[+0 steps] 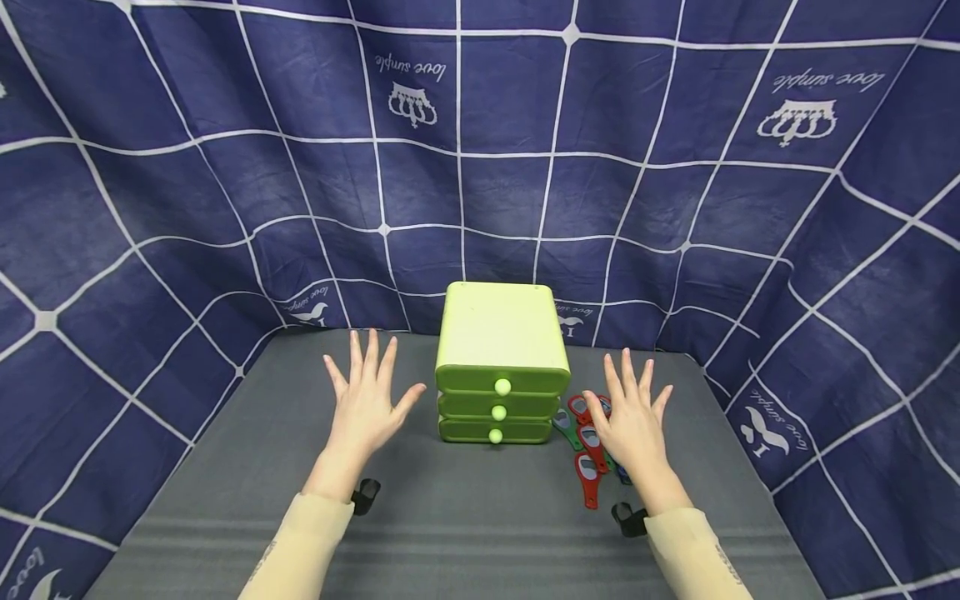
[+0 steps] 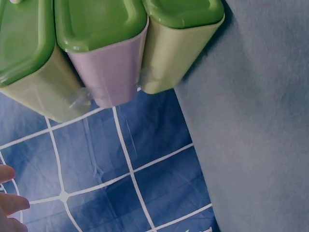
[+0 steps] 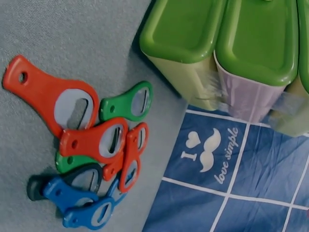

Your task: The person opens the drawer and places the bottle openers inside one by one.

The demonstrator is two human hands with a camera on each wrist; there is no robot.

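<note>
My left hand [image 1: 362, 414] is held out palm down, fingers straight and spread, left of a small green drawer box [image 1: 502, 325]. Only a few of its fingertips [image 2: 13, 203] enter the left wrist view. To the right of the box, my right hand [image 1: 632, 419] is spread the same way and overlaps a loose pile of bottle openers [image 3: 113, 140] in the head view. Red, green, blue and dark ones lie there, each with a metal-lined slot. The box has three drawers with round pale knobs [image 1: 502, 387], all pushed in. Both hands are empty.
A grey cloth [image 1: 465, 533] covers the table. Blue curtains [image 1: 495, 192] with white grid lines stand behind and on both sides. Black wrist straps [image 1: 366, 497] hang below the wrists. Clear tape [image 3: 210, 89] shows along the drawer box's side.
</note>
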